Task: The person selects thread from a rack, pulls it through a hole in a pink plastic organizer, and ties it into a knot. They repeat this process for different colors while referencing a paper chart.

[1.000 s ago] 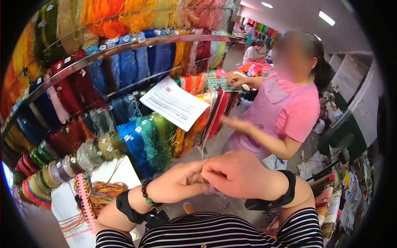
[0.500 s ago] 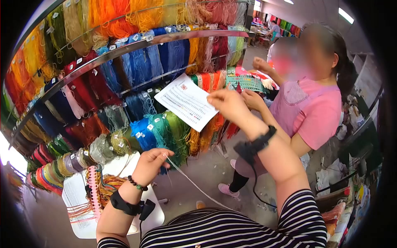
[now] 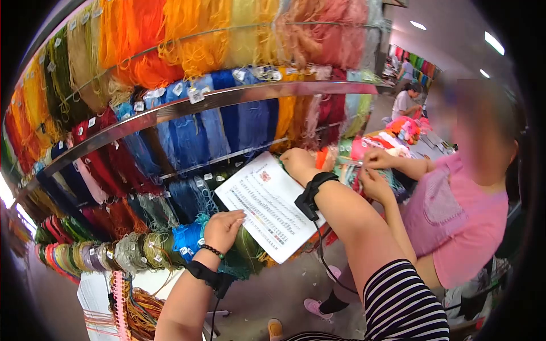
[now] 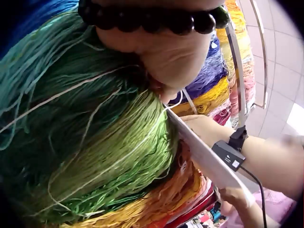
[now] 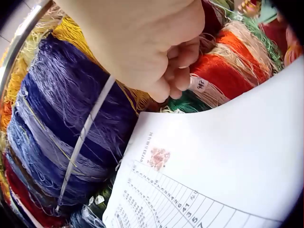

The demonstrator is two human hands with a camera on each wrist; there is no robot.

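Note:
My left hand (image 3: 223,230), with a dark bead bracelet at its wrist, is at the left edge of a printed paper sheet (image 3: 264,202). Its curled fingers pinch a thin white thread (image 4: 176,100), which trails down over green skeins (image 4: 137,137) in the left wrist view. At the sheet's top edge, my right hand (image 3: 298,163) hangs over the thread skeins. In the right wrist view its fingers (image 5: 178,84) are bent down close to a red skein (image 5: 213,71) and a green one (image 5: 190,103); I cannot tell whether they pinch a strand.
A curved metal rail (image 3: 227,98) runs across a rack of hanging skeins (image 3: 199,128) in many colours. At lower left, a white board (image 3: 94,295) bears a pink strip (image 3: 119,292) with looped threads. A person in pink (image 3: 455,227) stands at the right, hands near the rack's end.
My hands were together on the thread, then parted. The right one has reached to the sheet's top edge; the left has come up to its left edge with the thread. The head view has shifted.

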